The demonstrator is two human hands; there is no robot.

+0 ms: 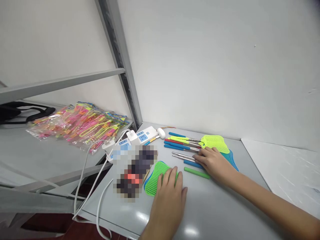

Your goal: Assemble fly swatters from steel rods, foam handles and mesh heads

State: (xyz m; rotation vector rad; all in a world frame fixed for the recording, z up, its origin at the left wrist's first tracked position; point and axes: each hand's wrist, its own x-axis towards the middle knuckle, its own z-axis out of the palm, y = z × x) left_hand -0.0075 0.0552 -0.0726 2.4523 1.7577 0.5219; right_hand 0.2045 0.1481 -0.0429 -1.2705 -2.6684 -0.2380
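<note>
Left hand (171, 196): spread loose, fingers lying over the green mesh swatter head (153, 185), nothing clenched.
Right hand (216, 165): fingers down at the metal rods (178, 155); gripping or not, can't tell.
Fly swatters (183, 140): bunched beyond, near the wall (212, 83).
Tabletop (207, 206): open stretch between the forearms.
Left edge: white cables (97, 213) crossing, power strip (149, 134) alongside.

shiny metal rods (184, 156), glossy tabletop (215, 213)
</note>
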